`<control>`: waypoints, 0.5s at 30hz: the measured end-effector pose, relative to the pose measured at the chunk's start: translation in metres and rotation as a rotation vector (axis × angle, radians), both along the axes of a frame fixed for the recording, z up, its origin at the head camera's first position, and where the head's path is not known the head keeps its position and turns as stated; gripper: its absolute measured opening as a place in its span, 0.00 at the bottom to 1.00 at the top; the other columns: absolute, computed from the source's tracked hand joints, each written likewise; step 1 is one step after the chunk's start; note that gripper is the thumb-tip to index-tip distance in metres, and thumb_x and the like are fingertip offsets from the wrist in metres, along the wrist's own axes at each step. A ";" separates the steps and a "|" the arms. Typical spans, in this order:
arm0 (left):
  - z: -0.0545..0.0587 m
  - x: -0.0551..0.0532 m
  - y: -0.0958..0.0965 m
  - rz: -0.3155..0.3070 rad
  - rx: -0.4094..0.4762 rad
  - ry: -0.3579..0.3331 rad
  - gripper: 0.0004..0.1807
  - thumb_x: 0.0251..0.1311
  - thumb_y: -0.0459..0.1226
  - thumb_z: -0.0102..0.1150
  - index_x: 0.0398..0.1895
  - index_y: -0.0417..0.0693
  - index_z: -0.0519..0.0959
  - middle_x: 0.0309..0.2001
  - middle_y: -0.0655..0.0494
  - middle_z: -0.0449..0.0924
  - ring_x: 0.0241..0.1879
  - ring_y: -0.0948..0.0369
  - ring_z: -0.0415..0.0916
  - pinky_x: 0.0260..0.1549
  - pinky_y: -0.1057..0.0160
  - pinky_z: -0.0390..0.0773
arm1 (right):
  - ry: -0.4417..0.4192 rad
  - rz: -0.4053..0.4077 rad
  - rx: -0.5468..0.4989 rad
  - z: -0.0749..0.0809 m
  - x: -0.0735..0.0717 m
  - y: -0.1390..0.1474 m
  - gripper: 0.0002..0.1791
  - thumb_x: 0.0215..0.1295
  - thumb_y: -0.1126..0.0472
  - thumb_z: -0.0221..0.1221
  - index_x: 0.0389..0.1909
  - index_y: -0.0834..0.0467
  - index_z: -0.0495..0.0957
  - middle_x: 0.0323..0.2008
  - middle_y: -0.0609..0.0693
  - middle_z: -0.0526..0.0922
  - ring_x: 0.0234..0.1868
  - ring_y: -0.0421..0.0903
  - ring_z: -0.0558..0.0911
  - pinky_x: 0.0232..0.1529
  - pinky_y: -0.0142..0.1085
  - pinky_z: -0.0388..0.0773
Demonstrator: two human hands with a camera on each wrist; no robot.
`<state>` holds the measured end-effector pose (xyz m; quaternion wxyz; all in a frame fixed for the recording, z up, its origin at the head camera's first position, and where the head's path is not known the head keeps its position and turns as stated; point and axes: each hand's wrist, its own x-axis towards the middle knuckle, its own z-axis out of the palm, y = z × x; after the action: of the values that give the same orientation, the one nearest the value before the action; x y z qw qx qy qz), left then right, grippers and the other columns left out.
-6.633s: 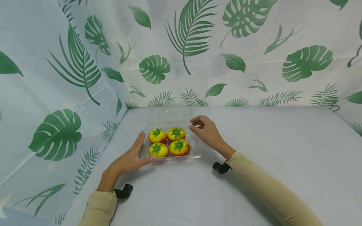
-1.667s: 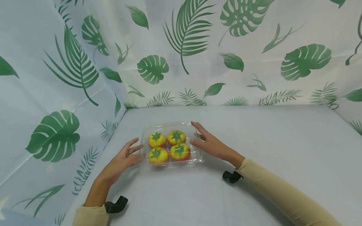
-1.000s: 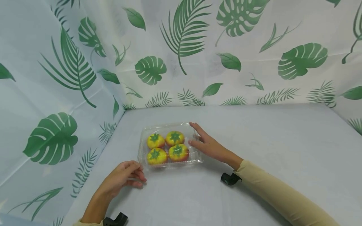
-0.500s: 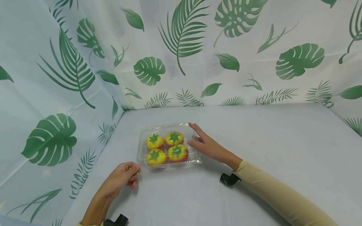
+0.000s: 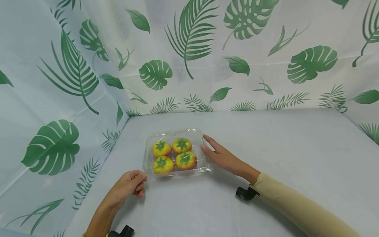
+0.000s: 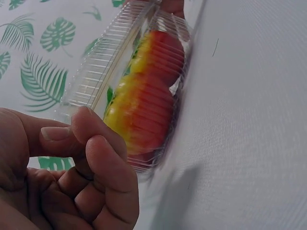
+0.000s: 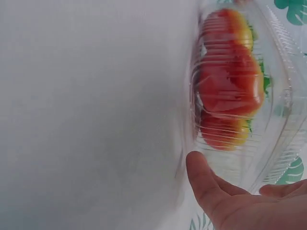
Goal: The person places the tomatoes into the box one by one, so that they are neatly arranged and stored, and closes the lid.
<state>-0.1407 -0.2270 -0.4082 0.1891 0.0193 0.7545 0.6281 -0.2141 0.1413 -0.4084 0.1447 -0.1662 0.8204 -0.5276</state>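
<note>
A clear plastic clamshell box (image 5: 171, 134) lies on the table with its lid down. Through it show several yellow-to-red fruits (image 5: 186, 160) with green star-shaped tops, like tomatoes or persimmons. Beside the box's front left corner, my left hand (image 5: 127, 186) rests loosely curled and holds nothing; the left wrist view shows the thumb close to the index finger. At the right end of the box is my right hand (image 5: 222, 158), its fingers extended along the side. In the right wrist view its fingertips (image 7: 196, 165) are at or near the box's lower edge.
The table (image 5: 266, 141) has a plain pale cover. A white curtain (image 5: 204, 89) printed with green leaves hangs behind it and on the left. Each wrist bears a black camera mount (image 5: 247, 193).
The lid lay folded back 6.6 seconds ago and is now down over the fruits. My left hand has moved toward me and curled up. My right hand has just shifted slightly right.
</note>
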 end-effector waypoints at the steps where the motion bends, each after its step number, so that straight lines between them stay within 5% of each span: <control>1: 0.000 0.000 0.000 0.000 -0.001 0.001 0.13 0.84 0.36 0.46 0.41 0.33 0.72 0.22 0.56 0.64 0.22 0.59 0.70 0.24 0.64 0.76 | 0.003 -0.002 -0.002 0.000 0.002 0.001 0.42 0.86 0.39 0.47 0.88 0.53 0.46 0.86 0.58 0.48 0.84 0.63 0.53 0.76 0.65 0.57; 6: 0.001 0.001 0.001 -0.002 0.001 0.003 0.13 0.84 0.35 0.46 0.41 0.34 0.72 0.22 0.56 0.64 0.22 0.60 0.71 0.24 0.64 0.76 | 0.007 -0.005 -0.030 0.000 0.011 0.010 0.37 0.87 0.46 0.49 0.86 0.58 0.53 0.84 0.62 0.56 0.78 0.62 0.66 0.74 0.63 0.64; 10: 0.001 0.002 0.001 -0.010 0.003 0.010 0.13 0.84 0.35 0.46 0.41 0.34 0.72 0.22 0.55 0.64 0.22 0.60 0.71 0.24 0.64 0.77 | -0.028 -0.030 -0.018 0.003 0.019 0.014 0.34 0.84 0.49 0.53 0.83 0.59 0.59 0.79 0.63 0.65 0.59 0.56 0.83 0.71 0.61 0.69; 15: 0.001 0.002 0.001 -0.014 0.003 0.011 0.13 0.84 0.36 0.47 0.41 0.34 0.72 0.22 0.55 0.65 0.23 0.59 0.72 0.25 0.63 0.77 | -0.107 -0.023 -0.056 0.003 0.030 0.016 0.28 0.81 0.52 0.56 0.73 0.64 0.69 0.64 0.60 0.79 0.47 0.51 0.88 0.66 0.56 0.75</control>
<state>-0.1392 -0.2261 -0.4077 0.1893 0.0280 0.7543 0.6280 -0.1843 0.1571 -0.4055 0.1777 -0.1324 0.7981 -0.5602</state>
